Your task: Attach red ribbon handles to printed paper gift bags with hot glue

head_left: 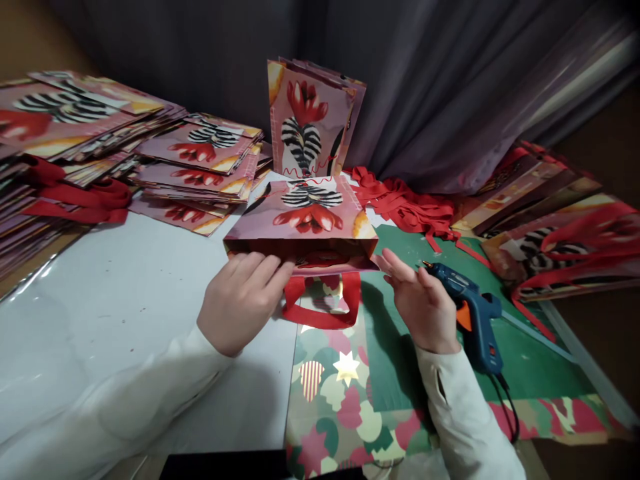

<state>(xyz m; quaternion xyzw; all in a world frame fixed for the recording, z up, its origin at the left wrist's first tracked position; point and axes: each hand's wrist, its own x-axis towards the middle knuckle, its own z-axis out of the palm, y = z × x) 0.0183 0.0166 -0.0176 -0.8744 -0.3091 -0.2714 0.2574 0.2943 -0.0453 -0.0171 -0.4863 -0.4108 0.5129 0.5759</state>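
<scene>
Already one red handle (pixel 323 320) seems attached to the floral gift bag (pixel 310 223); other ribbons (pixel 407 203) lie loose. The left hand (pixel 245 300) curls against the bag, grip unclear; the right hand (pixel 425 307) is open.

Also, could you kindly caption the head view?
Left hand at the open mouth of a lilac floral paper bag, open right hand near its corner.

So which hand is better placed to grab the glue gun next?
Probably your right hand: it's open, beside the glue gun, with nothing visibly held. Your left hand is farther away, its fingers at the mouth of the lying bag.
</scene>
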